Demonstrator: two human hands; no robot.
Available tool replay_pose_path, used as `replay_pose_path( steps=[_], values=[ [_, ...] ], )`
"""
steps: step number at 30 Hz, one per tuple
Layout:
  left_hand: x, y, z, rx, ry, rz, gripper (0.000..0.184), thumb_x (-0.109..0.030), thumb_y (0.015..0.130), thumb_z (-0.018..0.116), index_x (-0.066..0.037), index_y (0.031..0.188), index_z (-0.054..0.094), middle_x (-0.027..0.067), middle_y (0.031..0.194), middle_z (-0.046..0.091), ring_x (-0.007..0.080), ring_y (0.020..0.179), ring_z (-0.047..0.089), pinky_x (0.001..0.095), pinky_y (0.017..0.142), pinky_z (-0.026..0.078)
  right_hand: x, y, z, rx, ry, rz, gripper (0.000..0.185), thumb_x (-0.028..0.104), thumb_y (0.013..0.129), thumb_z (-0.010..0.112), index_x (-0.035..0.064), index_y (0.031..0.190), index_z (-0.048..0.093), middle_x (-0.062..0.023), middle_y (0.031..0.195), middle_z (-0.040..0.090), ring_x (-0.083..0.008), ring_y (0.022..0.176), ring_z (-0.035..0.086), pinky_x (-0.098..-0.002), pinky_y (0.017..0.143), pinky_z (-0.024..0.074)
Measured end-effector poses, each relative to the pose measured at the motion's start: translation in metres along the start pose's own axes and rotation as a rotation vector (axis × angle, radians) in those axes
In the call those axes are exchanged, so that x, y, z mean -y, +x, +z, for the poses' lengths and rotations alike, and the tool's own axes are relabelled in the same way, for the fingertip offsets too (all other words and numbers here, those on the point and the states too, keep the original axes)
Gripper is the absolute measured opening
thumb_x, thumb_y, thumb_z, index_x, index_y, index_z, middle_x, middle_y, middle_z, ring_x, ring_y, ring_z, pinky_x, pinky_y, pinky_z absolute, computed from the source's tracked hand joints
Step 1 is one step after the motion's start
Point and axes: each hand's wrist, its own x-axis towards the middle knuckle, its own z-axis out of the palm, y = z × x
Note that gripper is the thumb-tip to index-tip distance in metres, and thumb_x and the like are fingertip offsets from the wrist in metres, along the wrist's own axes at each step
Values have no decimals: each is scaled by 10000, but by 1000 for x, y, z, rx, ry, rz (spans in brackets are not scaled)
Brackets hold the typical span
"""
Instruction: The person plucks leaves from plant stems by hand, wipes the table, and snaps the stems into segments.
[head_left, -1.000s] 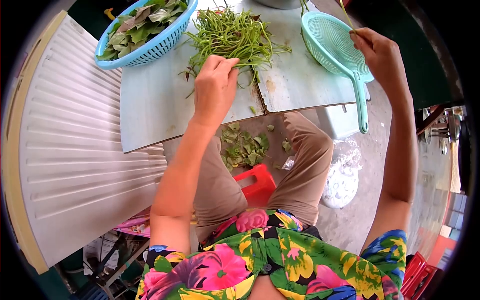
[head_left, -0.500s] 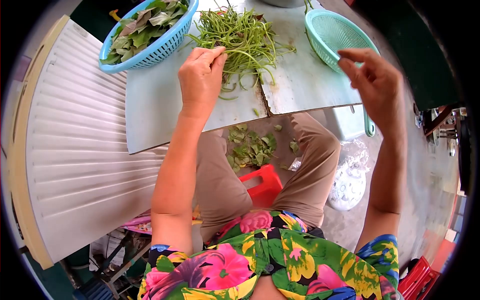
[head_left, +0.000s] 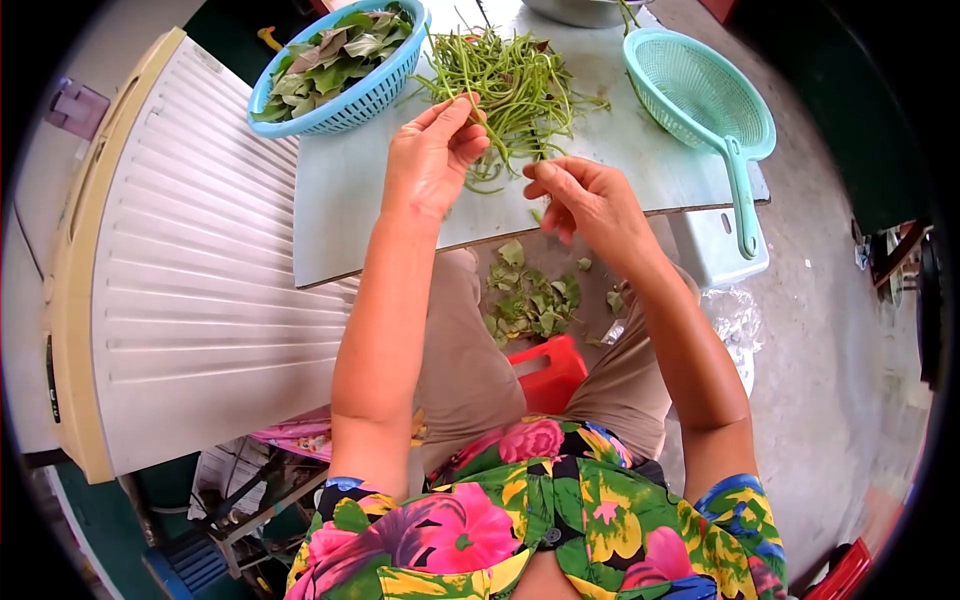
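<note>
A loose heap of thin green stems (head_left: 515, 75) lies on the pale table in front of me. My left hand (head_left: 432, 155) is at the heap's near left edge, thumb and forefinger closed on a green stem (head_left: 497, 146) that slants down toward the right. To its right is my right hand (head_left: 592, 200), at the table's front edge, with thumb and forefinger pressed together. Whatever its fingertips may hold is too small to make out. A short green piece (head_left: 536, 215) shows just beside its fingers.
A blue basket (head_left: 345, 115) of green leaves stands at the table's (head_left: 350, 190) back left. On the right lies a turquoise strainer (head_left: 735, 150), its handle over the edge. A metal bowl (head_left: 580, 12) is behind. Leaves (head_left: 530, 305) lie on the floor by a red stool (head_left: 548, 375).
My right hand has swung left and inward from beside the strainer to near my left hand. The view has shifted, so the strainer's handle now shows fully.
</note>
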Motion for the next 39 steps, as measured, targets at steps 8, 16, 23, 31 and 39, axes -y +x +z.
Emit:
replay_pose_path(
  steps=[8, 16, 23, 31, 39],
  values=[
    [0, -24, 8, 39, 17, -18, 153, -81, 800, 582, 24, 911, 590, 64, 748, 591, 103, 575, 558, 194, 525, 500, 7, 6, 12, 47, 175, 22, 228, 243, 861, 508, 27, 811, 562, -34, 722, 588, -66, 512, 506, -188, 431, 393],
    [6, -32, 9, 138, 10, -23, 167, -100, 797, 592, 13, 920, 600, 69, 761, 605, 108, 556, 566, 211, 506, 488, 1, -7, 2, 42, 241, 70, 175, 196, 812, 574, 24, 776, 576, -22, 633, 558, -77, 483, 509, -199, 422, 408],
    [12, -37, -8, 157, 68, 2, 214, -149, 813, 587, 15, 951, 592, 80, 797, 605, 103, 576, 554, 216, 493, 474, 44, -37, -33, -148, 154, -97, 184, 203, 801, 588, 25, 760, 575, -27, 624, 552, -75, 486, 511, -198, 423, 402],
    [15, -15, -24, -64, 642, 210, 234, -140, 806, 583, 18, 978, 591, 46, 779, 587, 70, 578, 517, 209, 488, 443, 79, -9, -195, -604, -713, -560, 278, 299, 788, 611, 53, 915, 630, -60, 682, 601, -116, 538, 548, -211, 491, 479],
    [34, 24, -11, -48, 1442, 908, 193, -109, 720, 631, -53, 905, 623, 81, 818, 559, 216, 632, 559, 306, 579, 451, 67, -22, -149, -760, -1028, -493, 275, 283, 811, 587, 46, 944, 633, -76, 808, 639, -122, 674, 584, -203, 577, 473]
  ],
)
